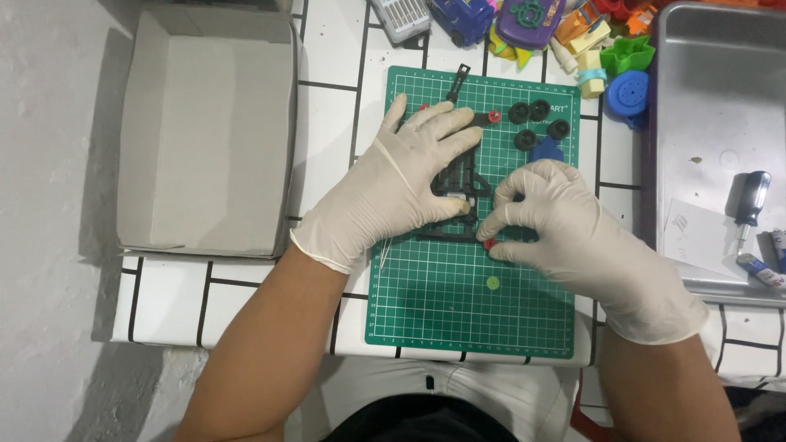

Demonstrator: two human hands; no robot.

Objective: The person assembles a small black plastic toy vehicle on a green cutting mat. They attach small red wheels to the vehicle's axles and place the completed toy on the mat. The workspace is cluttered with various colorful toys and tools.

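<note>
Both hands wear thin, cream-white disposable gloves, left hand (pixel 401 184) and right hand (pixel 573 237), cuffs rolled; forearms bare, possibly white shorts below the green cutting mat (pixel 458 311).

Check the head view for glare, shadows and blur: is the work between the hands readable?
Head view: even light, sharp on the left hand and right hand; soft shadow left of the cardboard box; mild sheen on the metal tray; black frame mostly hidden by the hands, its detail dark.

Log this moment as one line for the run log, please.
left hand: pressing black chassis | right hand: pinching red part | surface: green cutting mat | nearby: four black wheels
</note>
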